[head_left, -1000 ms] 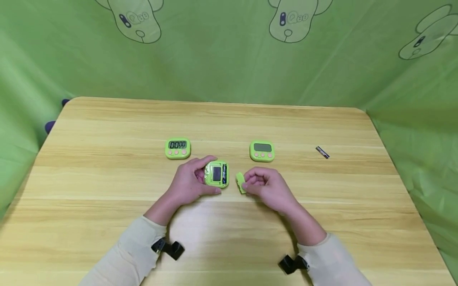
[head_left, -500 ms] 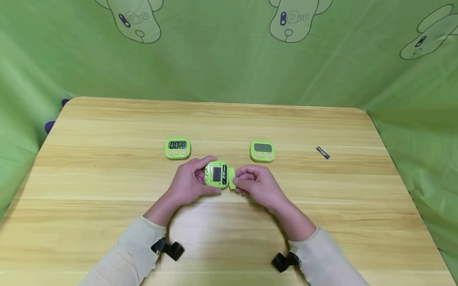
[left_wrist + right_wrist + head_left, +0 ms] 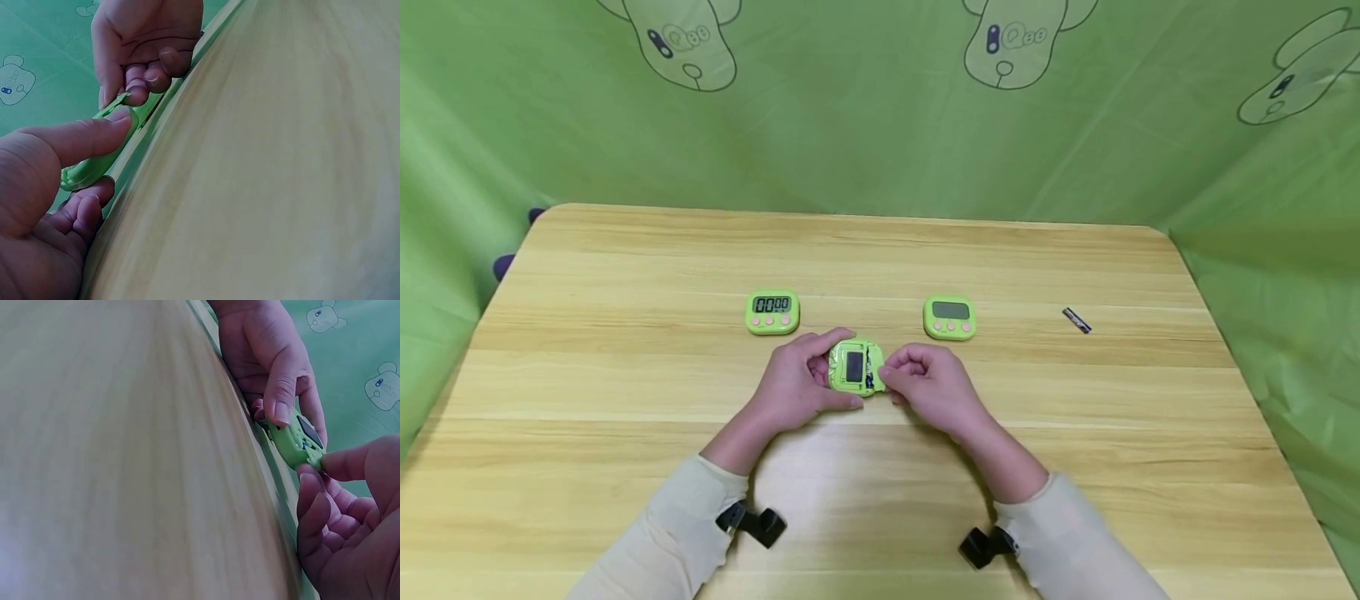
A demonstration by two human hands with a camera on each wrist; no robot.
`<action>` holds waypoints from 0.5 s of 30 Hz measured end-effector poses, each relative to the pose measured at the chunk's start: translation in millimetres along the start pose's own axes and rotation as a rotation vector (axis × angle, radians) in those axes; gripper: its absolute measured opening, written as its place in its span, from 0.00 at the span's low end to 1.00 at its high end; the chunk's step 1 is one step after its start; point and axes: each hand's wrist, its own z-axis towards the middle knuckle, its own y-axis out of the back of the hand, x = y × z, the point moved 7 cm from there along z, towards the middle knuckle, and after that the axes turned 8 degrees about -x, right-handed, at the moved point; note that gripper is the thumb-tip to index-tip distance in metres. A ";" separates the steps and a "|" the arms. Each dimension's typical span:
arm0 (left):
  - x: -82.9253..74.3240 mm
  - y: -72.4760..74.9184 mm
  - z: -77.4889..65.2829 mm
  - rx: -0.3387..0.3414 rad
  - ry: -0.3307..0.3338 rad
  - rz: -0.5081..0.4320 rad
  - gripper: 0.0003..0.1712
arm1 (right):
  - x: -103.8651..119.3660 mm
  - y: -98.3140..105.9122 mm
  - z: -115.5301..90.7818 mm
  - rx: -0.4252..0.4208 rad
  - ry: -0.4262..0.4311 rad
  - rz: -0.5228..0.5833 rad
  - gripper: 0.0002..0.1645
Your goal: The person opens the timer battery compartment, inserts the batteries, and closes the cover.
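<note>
My left hand (image 3: 797, 379) grips a green digital timer (image 3: 847, 385) by its edges, back side up, thumb on the near edge and fingers on the far one. A dark battery (image 3: 869, 371) lies in the slot at the timer's right side, partly covered. Between thumb and fingers, my right hand (image 3: 936, 387) pinches a small green battery cover (image 3: 877, 382) against that side, overlapping the slot. In the right wrist view the cover (image 3: 314, 459) meets the timer (image 3: 289, 442) at its end. The left wrist view shows the left thumb pressing along the timer (image 3: 94, 169).
Behind the hands, a green timer (image 3: 772, 312) reading 00:00 lies at left and another with a blank screen (image 3: 950, 317) at right. A loose battery (image 3: 1077, 320) lies farther right on the wooden table (image 3: 625, 267). Green curtain (image 3: 865, 108) hangs behind.
My right hand has moved left with the battery cover, from apart from the timer to against it and partly over the battery slot. The left hand and its timer have stayed put.
</note>
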 end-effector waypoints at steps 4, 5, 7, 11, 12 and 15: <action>-0.4 0.3 0.7 -0.001 -0.001 -0.005 0.47 | 1.4 -0.2 0.3 -0.013 0.001 -0.032 0.06; -0.4 0.3 0.9 -0.001 -0.001 -0.005 0.47 | 1.7 -0.6 0.4 -0.012 -0.001 -0.031 0.06; -0.5 0.4 1.1 -0.002 0.000 -0.006 0.47 | 1.4 -1.4 0.6 -0.009 -0.006 -0.027 0.06; -0.5 0.3 0.9 0.001 0.009 -0.002 0.47 | 0.8 -3.2 1.4 -0.002 -0.014 -0.012 0.06; -0.4 0.2 0.7 0.002 0.012 -0.001 0.47 | 0.3 -3.7 1.5 0.000 -0.017 -0.009 0.06; -0.2 0.1 0.0 0.005 0.018 0.003 0.47 | -0.3 -4.8 2.0 0.004 -0.025 0.001 0.06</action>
